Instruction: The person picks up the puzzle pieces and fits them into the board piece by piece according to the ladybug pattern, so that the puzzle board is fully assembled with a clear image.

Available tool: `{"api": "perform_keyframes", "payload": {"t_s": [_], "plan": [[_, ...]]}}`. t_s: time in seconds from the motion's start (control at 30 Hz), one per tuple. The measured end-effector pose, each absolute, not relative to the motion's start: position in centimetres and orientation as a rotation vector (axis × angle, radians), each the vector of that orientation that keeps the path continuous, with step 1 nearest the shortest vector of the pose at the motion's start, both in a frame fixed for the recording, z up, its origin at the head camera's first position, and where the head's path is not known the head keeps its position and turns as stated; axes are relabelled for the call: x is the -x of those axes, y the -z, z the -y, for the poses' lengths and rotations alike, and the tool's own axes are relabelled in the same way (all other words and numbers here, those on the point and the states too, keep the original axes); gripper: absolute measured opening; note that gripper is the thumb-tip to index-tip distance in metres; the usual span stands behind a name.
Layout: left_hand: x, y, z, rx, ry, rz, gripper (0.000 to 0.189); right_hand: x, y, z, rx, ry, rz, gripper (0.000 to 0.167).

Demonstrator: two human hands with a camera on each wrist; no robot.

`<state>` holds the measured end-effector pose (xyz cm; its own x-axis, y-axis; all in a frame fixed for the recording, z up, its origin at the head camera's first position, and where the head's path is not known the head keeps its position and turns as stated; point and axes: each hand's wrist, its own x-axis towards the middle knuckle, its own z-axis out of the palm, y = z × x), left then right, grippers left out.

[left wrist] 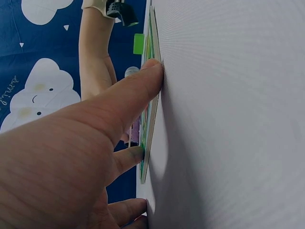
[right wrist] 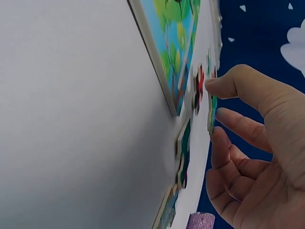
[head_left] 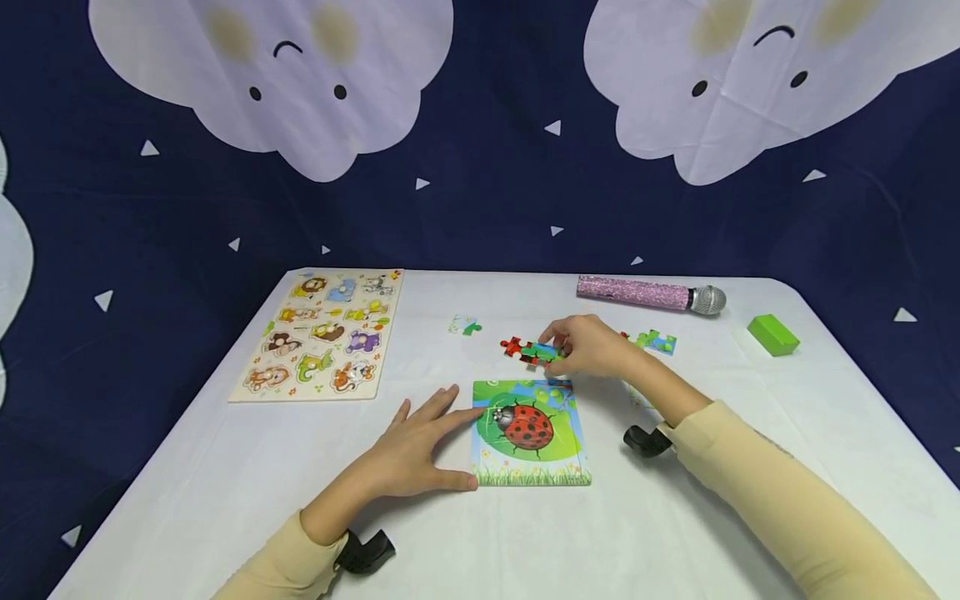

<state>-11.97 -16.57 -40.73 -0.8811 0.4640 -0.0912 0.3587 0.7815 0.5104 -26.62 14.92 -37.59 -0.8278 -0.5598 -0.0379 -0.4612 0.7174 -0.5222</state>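
Note:
A square ladybug picture board (head_left: 527, 429) lies flat on the white table. My left hand (head_left: 416, 450) is spread at its left side, with the thumb and index finger touching the edge; the left wrist view shows the thumb (left wrist: 143, 81) against it. Beyond the board, my right hand (head_left: 588, 346) pinches a green and blue jigsaw piece (right wrist: 212, 112) between thumb and fingers, held off the table. A red jigsaw piece (head_left: 513, 347) lies just beside it. Several other jigsaw pieces are around, among them a pale green one (head_left: 467, 325) and a blue-green one (head_left: 658, 342).
An animal peg puzzle board (head_left: 322, 333) lies at the back left. A pink glitter microphone (head_left: 645, 293) rests near the far edge, and a green block (head_left: 773, 335) sits at the right. Behind the table hangs a dark blue cloth with clouds (head_left: 495, 200).

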Motion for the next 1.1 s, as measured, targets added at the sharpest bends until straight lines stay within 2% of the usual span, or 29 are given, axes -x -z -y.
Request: {"api": "perform_keyframes", "payload": {"t_s": [0.77,1.1], "plan": [[11.9,40.6,16.5,-0.635,-0.727,-2.756,0.092,23.2,37.7,-13.4,1.047,0.738,-2.574,0.037],[12.0,40.7,16.6,-0.646,-0.721,-2.759,0.091,22.7,38.2,-13.0,1.151,0.748,-2.525,0.034]]}}
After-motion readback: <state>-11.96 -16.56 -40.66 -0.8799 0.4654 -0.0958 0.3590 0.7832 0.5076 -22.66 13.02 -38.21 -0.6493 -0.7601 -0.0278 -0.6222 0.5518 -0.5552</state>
